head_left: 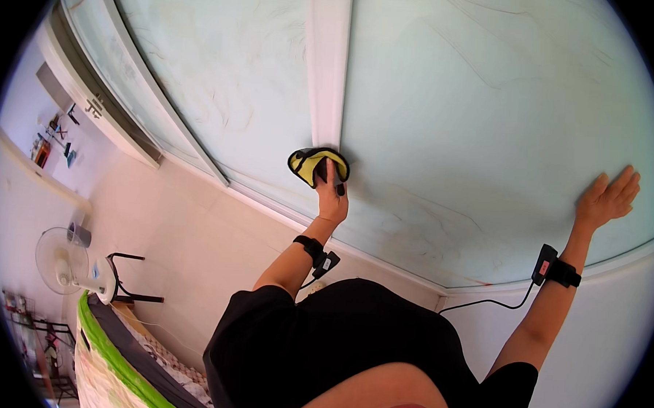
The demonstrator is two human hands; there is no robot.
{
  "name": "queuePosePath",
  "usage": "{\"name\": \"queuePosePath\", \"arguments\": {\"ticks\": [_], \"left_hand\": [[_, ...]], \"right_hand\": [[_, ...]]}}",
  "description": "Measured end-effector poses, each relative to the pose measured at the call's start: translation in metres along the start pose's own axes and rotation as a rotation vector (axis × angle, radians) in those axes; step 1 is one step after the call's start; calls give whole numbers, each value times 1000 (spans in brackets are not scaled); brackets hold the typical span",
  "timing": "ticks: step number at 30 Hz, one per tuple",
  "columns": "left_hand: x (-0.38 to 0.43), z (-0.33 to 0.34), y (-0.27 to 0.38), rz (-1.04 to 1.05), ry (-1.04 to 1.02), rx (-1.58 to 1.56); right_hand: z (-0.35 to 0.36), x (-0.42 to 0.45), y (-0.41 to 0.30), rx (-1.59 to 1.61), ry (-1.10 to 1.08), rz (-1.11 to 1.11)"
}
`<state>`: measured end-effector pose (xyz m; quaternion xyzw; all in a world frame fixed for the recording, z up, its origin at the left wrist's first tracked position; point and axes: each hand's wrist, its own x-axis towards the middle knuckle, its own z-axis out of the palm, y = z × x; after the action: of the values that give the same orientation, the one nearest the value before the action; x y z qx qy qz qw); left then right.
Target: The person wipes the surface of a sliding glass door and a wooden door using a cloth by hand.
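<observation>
My left hand (331, 196) grips a yellow cloth (308, 166) with black edging, held against the white vertical frame (328, 67) between two frosted glass panels of a sliding door. Part of the cloth lies folded over the fingers. My right hand (606, 200) rests flat near the right edge of the pale green glass panel (445, 127), fingers spread a little and holding nothing. Thin curved lines mark the glass. Each wrist bears a black strap with a small cabled device.
At the left, a white electric fan (61, 263) stands by a black-legged stool (137, 298). A bed with green-edged fabric (109, 369) lies at lower left. A door with a metal handle (94, 106) stands at upper left. The floor track (267, 204) runs below the panels.
</observation>
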<state>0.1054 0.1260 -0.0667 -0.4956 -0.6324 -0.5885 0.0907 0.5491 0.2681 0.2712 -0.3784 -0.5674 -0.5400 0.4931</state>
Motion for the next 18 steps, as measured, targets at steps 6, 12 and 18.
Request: {"name": "queuePosePath", "arguments": {"ticks": [6,12,18], "left_hand": [[134,-33,76,323,70,175],[169,-47,112,487,-10,253],[35,9,10,493,-457,234]], "right_hand": [[0,2,-9,71,-1,41],[-4,1,-11,128,-19,92],[-1,-2,-8,120,-28,110]]}}
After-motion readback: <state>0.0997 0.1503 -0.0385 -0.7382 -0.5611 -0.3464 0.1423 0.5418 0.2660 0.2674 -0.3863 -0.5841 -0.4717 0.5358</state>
